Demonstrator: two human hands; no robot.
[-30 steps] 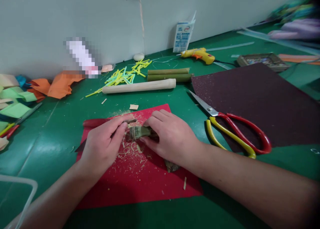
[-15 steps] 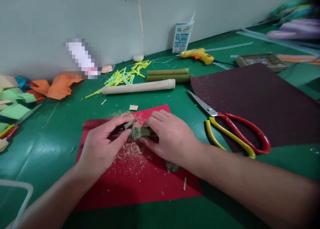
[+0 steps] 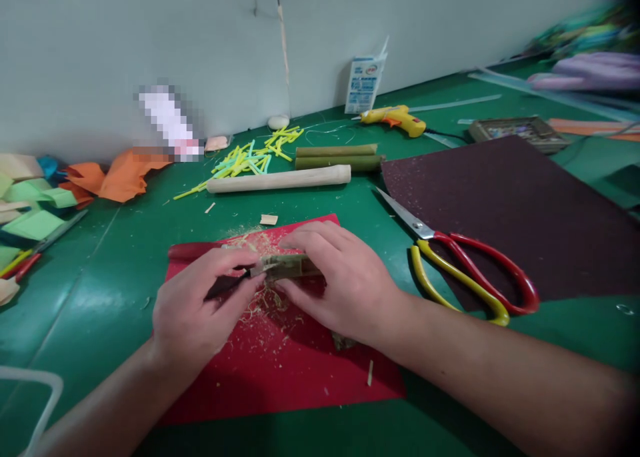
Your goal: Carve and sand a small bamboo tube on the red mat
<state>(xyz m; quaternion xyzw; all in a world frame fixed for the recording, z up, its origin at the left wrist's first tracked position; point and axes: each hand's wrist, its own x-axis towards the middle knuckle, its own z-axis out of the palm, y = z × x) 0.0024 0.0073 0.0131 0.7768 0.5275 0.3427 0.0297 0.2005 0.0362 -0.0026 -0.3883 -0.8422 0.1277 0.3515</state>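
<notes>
My right hand (image 3: 345, 277) is closed around a short green piece of bamboo (image 3: 287, 266), held level above a red sheet (image 3: 280, 384). My left hand (image 3: 205, 297) pinches the bamboo's left end from the other side. Between its thumb and fingers also shows a dark slim piece (image 3: 225, 284), mostly hidden, whose kind I cannot make out. Pale shavings (image 3: 260, 310) are scattered over the sheet beneath both hands. Partly under my right wrist lies a rough greyish scrap (image 3: 343, 341).
Large scissors (image 3: 450, 257) with red and yellow handles lie right, partly on a dark brown sheet (image 3: 500, 210). Behind are a peeled stick (image 3: 280, 178), green bamboo lengths (image 3: 337, 161), yellow straw pieces (image 3: 245, 160), a glue gun (image 3: 395, 119) and a drink carton (image 3: 363, 84).
The bamboo piece has turned between my hands and more of its side shows. The dark piece in my left hand has shifted, its brownish flat end no longer visible. The camera view has tilted slightly.
</notes>
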